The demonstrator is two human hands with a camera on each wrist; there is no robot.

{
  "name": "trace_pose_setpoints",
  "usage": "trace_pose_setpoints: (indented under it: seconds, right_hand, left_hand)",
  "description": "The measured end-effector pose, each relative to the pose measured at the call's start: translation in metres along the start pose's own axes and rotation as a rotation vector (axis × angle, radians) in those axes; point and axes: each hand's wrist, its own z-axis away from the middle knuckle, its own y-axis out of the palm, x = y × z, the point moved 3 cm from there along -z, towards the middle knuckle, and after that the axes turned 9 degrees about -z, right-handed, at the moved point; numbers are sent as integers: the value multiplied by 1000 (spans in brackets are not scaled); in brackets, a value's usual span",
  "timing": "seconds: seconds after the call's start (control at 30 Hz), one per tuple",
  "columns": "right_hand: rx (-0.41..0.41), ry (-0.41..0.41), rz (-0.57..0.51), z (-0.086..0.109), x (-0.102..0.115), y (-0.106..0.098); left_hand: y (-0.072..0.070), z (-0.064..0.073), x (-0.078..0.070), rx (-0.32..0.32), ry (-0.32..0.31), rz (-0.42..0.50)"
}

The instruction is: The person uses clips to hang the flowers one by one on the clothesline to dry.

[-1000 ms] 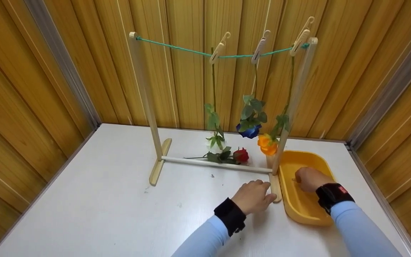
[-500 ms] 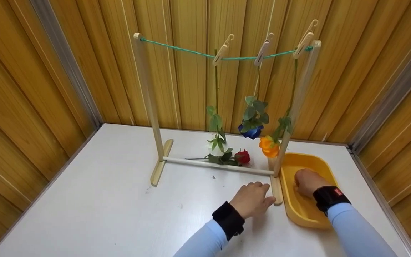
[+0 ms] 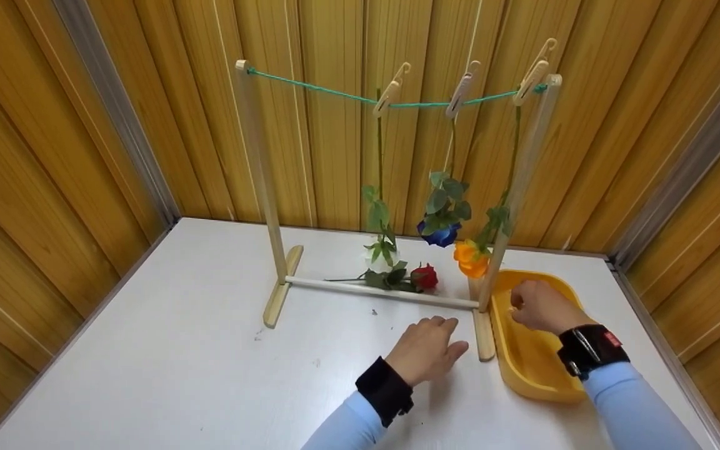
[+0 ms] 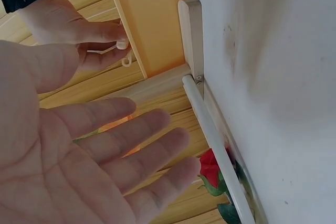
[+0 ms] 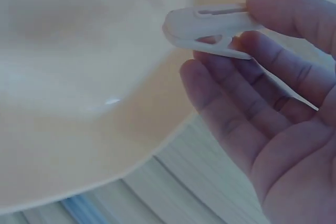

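My right hand (image 3: 541,306) pinches a pale plastic clothespin (image 5: 210,27) between thumb and fingers, over the yellow basin (image 3: 541,390). In the right wrist view the clothespin points left, out past the fingertips. My left hand (image 3: 424,351) holds nothing; its fingers are extended above the white table, left of the rack's right foot (image 3: 485,337). A red rose (image 3: 424,277) lies by the rack's bottom bar (image 3: 335,286), stem to the left. Upside down from the green cord (image 3: 316,86) hang a white rose (image 3: 380,257), a blue rose (image 3: 440,234) and an orange rose (image 3: 471,259), each clipped by a clothespin.
The wooden rack's left post (image 3: 260,169) and right post (image 3: 525,181) stand upright on the white table (image 3: 147,350). Wood-patterned panels (image 3: 329,37) close off the back and sides. The basin stands right against the rack's right foot.
My right hand has risen a little in the basin, and the clothespin shows at its fingertips. My left hand has shifted slightly left, away from the rack's foot. The hanging roses stay put.
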Motion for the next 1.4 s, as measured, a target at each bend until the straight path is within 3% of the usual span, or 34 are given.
trace_pose_setpoints:
  seconds: [0.1, 0.3, 0.47, 0.63, 0.9, 1.2, 1.4]
  right_hand:
    - [-39, -30, -31, 4, 13, -6]
    - [-140, -105, -181, 13, 41, -9]
    - [-228, -199, -311, 25, 64, 2]
    - [-317, -219, -405, 31, 81, 19]
    - [-463, -240, -565, 34, 96, 45]
    - [-595, -348, -724, 34, 104, 67]
    - [-596, -386, -802, 31, 105, 77]
  left_hand:
    - [-3, 3, 5, -14, -7, 16]
    - [-13, 11, 15, -109, 19, 43]
    - [-19, 19, 23, -163, 21, 94]
    - [-23, 26, 32, -209, 5, 165]
    - [-25, 34, 39, -250, -31, 242]
    - [-23, 36, 41, -314, 22, 248]
    - [-22, 35, 40, -356, 84, 233]
